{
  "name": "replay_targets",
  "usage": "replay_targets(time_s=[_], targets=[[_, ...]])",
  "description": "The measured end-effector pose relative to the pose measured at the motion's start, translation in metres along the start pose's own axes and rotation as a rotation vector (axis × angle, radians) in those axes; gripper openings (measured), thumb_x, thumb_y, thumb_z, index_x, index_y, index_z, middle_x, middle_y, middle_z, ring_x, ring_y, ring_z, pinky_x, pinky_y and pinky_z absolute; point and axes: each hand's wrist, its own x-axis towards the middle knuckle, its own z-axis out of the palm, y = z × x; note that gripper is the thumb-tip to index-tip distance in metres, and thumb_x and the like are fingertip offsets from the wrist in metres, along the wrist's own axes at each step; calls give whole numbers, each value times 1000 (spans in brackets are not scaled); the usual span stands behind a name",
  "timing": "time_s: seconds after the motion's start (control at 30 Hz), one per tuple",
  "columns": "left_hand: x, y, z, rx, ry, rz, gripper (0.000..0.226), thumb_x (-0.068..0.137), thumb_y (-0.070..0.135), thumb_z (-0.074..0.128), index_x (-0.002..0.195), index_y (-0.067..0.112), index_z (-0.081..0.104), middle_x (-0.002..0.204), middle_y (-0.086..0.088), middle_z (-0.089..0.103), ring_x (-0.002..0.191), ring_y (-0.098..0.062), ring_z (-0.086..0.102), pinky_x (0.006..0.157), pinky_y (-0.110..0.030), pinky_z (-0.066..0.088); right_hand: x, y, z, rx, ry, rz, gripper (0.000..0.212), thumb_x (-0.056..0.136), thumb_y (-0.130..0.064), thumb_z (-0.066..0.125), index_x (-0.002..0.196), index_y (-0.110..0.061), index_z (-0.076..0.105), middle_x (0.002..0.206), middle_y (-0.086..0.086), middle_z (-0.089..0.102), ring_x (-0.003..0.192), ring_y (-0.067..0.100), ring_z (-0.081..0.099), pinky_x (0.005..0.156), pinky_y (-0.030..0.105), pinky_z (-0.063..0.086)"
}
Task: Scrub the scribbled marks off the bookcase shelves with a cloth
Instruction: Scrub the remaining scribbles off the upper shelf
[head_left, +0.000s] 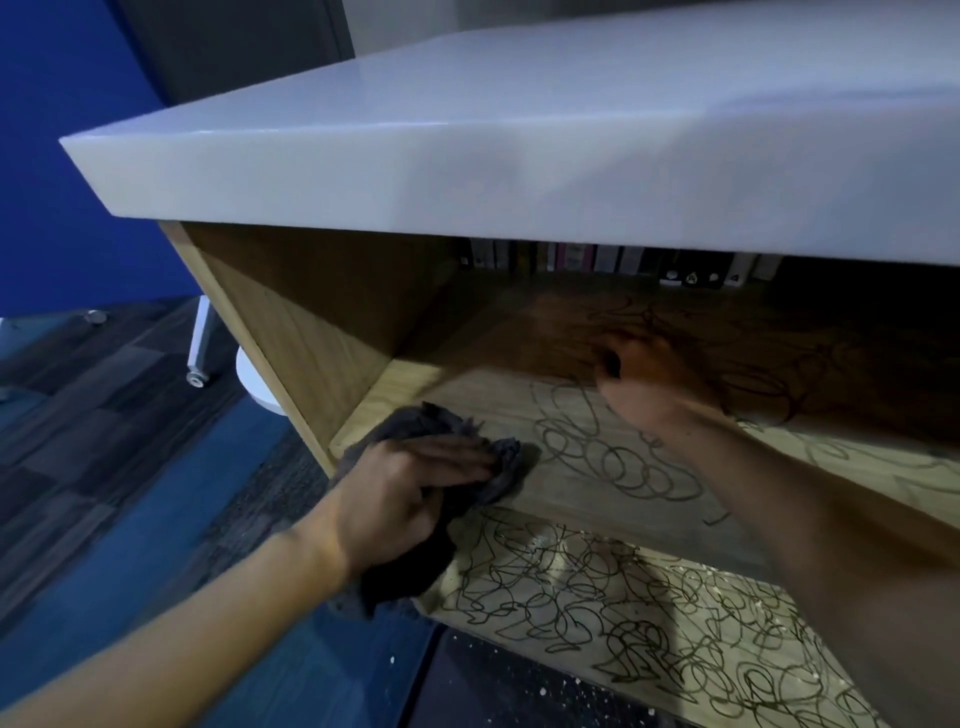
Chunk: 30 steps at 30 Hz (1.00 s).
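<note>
A wooden bookcase with a thick white top (519, 171) fills the view. My left hand (405, 488) presses a dark grey cloth (498, 467) flat on the upper shelf (519, 395) near its left front corner, fingers straight, with part of the cloth hanging over the shelf edge. Black scribbled marks (613, 457) cover the shelf to the right of the cloth. My right hand (649, 384) rests on the same shelf deeper in, over the scribbles; it is blurred and partly in shadow. The lower shelf (649, 613) is densely scribbled too.
A row of books (597, 260) stands at the back of the upper shelf. The left side panel (291, 332) borders the cloth. Blue and dark carpet tiles (130, 467) lie to the left, with a white furniture leg (200, 343) behind the bookcase. White specks dot the floor in front.
</note>
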Motion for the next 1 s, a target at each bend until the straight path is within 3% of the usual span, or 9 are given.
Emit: replay_targets(time_s=[0.17, 0.3, 0.43, 0.57, 0.67, 0.8, 0.87, 0.9, 1.0], targets=[[44, -30, -18, 113, 130, -322, 44, 87, 6, 48, 125, 24, 63, 130, 1, 60, 121, -16, 54, 102, -25, 40, -4, -2, -1, -19, 24, -24, 33, 98, -32, 39, 128, -27, 52, 133, 7, 49, 119, 29, 48, 96, 38, 44], [26, 10, 6, -34, 34, -46, 48, 77, 5, 45, 119, 13, 66, 130, 5, 57, 124, -3, 48, 109, -19, 35, -2, -2, 1, -22, 35, -26, 32, 98, -32, 38, 126, -28, 54, 132, 7, 50, 118, 29, 49, 95, 37, 44], [26, -40, -23, 94, 137, -244, 46, 86, -2, 53, 125, 20, 60, 129, -3, 60, 122, -17, 55, 104, -37, 45, 0, 1, 2, 1, 6, -18, 36, 99, -33, 39, 133, -31, 48, 141, 5, 43, 126, 27, 42, 100, 37, 38], [25, -11, -19, 46, 40, -93, 46, 79, 1, 48, 118, 16, 67, 124, 5, 60, 119, 5, 46, 106, -11, 32, 6, 4, 4, 22, 23, -10, 33, 96, -35, 40, 127, -32, 50, 131, 8, 50, 116, 29, 50, 92, 40, 47], [25, -6, -52, -149, -14, -334, 51, 87, -8, 50, 118, 31, 59, 126, 10, 56, 118, -5, 52, 101, -24, 42, 5, 5, 4, -16, 48, -37, 32, 96, -36, 39, 124, -31, 53, 129, 9, 52, 117, 29, 50, 94, 37, 44], [53, 6, -79, -561, 321, -537, 29, 91, -10, 47, 110, 8, 59, 87, 10, 71, 79, 1, 66, 65, -9, 48, 6, 5, 3, -12, 63, -67, 34, 98, -41, 39, 128, -32, 51, 133, 6, 51, 121, 28, 48, 96, 36, 41], [66, 2, -74, -697, 468, -622, 42, 95, -8, 39, 136, -1, 42, 122, -2, 60, 111, -6, 58, 74, -6, 42, 6, 5, 3, -1, 80, -75, 35, 97, -40, 42, 130, -34, 50, 136, 4, 49, 122, 28, 48, 97, 35, 41], [68, -5, -70, -658, 465, -621, 46, 96, -8, 35, 141, 0, 34, 134, -7, 50, 122, -15, 51, 80, -10, 41, 6, 4, 3, 6, 84, -74, 36, 96, -38, 44, 131, -34, 49, 138, 3, 48, 122, 28, 48, 98, 35, 41], [70, -18, -56, -337, 222, -535, 52, 91, -15, 41, 130, 18, 43, 114, 0, 54, 97, -17, 57, 66, -10, 49, 7, 5, 5, 8, 99, -70, 35, 96, -40, 43, 129, -35, 51, 138, 2, 48, 122, 27, 48, 99, 36, 41]])
